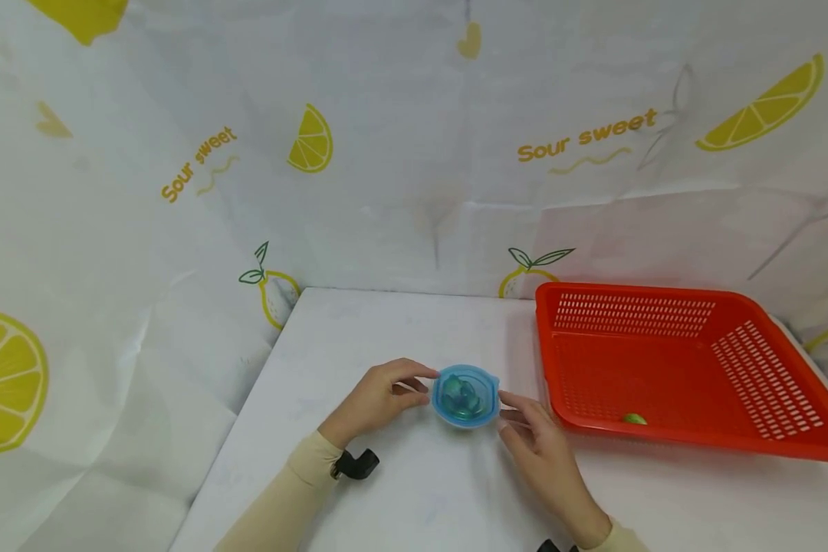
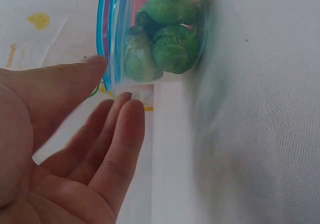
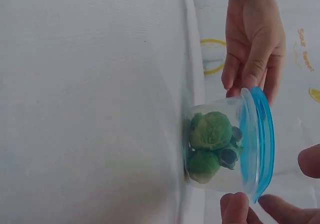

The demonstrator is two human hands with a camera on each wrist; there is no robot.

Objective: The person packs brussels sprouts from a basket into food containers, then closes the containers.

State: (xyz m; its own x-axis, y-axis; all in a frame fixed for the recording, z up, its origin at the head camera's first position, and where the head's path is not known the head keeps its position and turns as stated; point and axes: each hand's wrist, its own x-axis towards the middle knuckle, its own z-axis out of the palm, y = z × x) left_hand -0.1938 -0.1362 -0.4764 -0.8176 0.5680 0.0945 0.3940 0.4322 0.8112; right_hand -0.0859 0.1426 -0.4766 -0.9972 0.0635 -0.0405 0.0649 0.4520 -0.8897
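Note:
A small clear container (image 3: 211, 185) with a blue lid (image 1: 486, 379) stands upright on the white table. Brussels sprouts (image 2: 175, 48) show through its wall, and the lid sits over the rim. On the left side, my left hand (image 1: 376, 395) has its fingertips right at the lid's edge, thumb and fingers spread apart. From the right, my right hand (image 1: 543, 452) reaches to the opposite edge. Its fingertips (image 3: 235, 204) are beside the lid's tab in the right wrist view, while the thumb stands off from the lid.
To the right is a red plastic basket (image 1: 662, 438) with slotted walls, holding a small green piece (image 1: 634, 418). A white sheet printed with lemons (image 1: 310, 139) hangs behind the table and along its left side.

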